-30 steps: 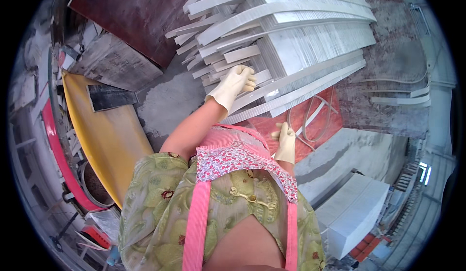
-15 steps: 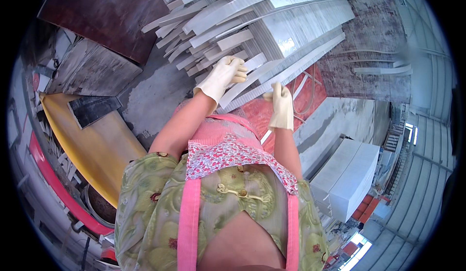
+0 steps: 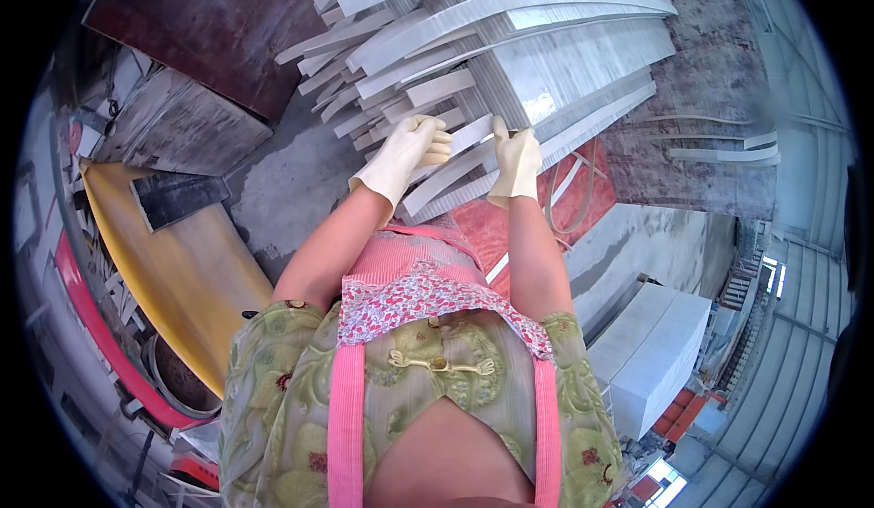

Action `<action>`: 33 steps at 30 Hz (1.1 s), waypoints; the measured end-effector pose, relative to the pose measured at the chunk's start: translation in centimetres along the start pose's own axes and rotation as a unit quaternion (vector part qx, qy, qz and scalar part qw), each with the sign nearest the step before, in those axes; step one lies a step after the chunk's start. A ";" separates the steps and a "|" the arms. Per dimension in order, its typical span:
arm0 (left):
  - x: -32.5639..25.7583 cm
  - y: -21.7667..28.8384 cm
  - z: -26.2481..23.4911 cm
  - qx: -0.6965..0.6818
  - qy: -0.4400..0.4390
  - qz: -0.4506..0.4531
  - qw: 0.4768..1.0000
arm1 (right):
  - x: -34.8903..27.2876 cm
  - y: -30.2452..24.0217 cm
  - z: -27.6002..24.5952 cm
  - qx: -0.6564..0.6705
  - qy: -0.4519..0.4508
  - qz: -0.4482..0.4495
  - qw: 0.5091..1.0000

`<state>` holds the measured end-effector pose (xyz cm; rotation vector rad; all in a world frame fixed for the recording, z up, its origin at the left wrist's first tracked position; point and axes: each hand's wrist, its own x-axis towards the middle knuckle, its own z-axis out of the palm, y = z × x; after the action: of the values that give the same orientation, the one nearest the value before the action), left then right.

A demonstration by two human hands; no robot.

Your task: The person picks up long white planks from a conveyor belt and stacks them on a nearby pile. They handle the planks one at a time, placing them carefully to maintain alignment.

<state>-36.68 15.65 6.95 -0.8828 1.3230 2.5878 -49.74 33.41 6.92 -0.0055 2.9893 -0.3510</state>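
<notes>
Both gloved hands now grip pale flat strip (image 3: 455, 139).

We're in a stone-cutting workshop or yard w/ a bare concrete floor (image 3: 291, 180). In front of us sits a big stack of pale cut stone strips (image 3: 510, 62), w/ white stone blocks (image 3: 651, 353) to the right, dark slabs (image 3: 182, 121) to the left & a yellow board (image 3: 173, 271). A corrugated metal wall (image 3: 801, 262) curves along the right edge, industrial-shed style.
</notes>
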 end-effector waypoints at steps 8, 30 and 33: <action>1.2 0.2 0.2 -0.006 0.011 0.012 1.000 | 1.0 1.9 0.6 0.031 -0.001 -0.060 0.998; 0.9 2.9 2.2 0.059 -0.046 -0.002 0.997 | -2.5 6.3 -1.4 0.311 -0.077 -0.011 0.947; 1.2 3.4 3.0 0.068 -0.064 0.007 0.996 | -3.6 6.5 -0.9 0.375 -0.132 -0.053 0.916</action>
<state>-40.23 15.68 10.09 -0.6749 1.4541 2.4822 -46.17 40.00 6.79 -0.1261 2.4094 -1.3566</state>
